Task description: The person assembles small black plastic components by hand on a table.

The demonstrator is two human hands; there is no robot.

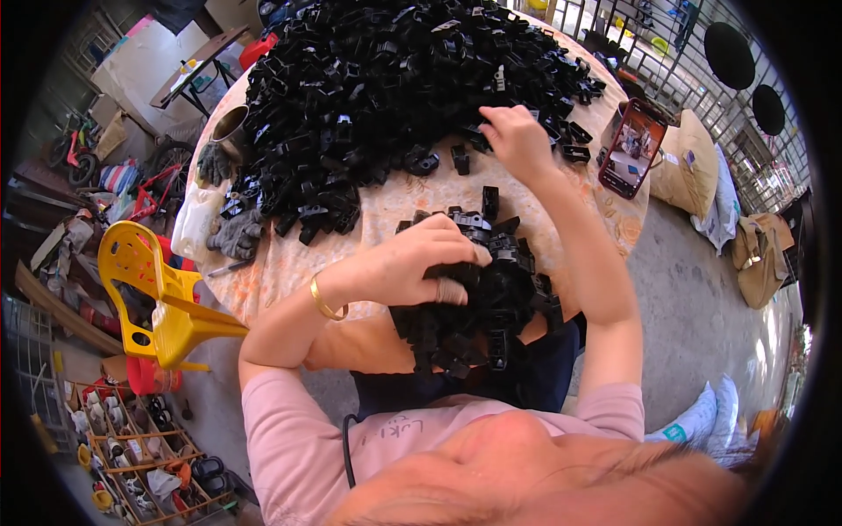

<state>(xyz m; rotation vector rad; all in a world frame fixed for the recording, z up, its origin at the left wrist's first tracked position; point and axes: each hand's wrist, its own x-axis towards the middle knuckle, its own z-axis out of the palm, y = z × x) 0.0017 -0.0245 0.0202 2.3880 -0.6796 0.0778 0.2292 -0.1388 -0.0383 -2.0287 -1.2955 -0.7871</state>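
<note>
Left hand (412,263) fingers curled over stacked cluster of black plastic parts (478,298), cluster pressed at near table edge above lap. Gold bangle (323,302) worn on left wrist. Right hand (516,140) fingers pinched on single black piece at rim of large black parts heap (386,79). Heap spread over round table (289,263). Phone (633,147) propped right of heap. Yellow plastic chair (158,298) at left.

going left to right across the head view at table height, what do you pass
yellow plastic chair → grey gloves → left hand on the near clump of black parts → right hand → phone → tan sack
</note>
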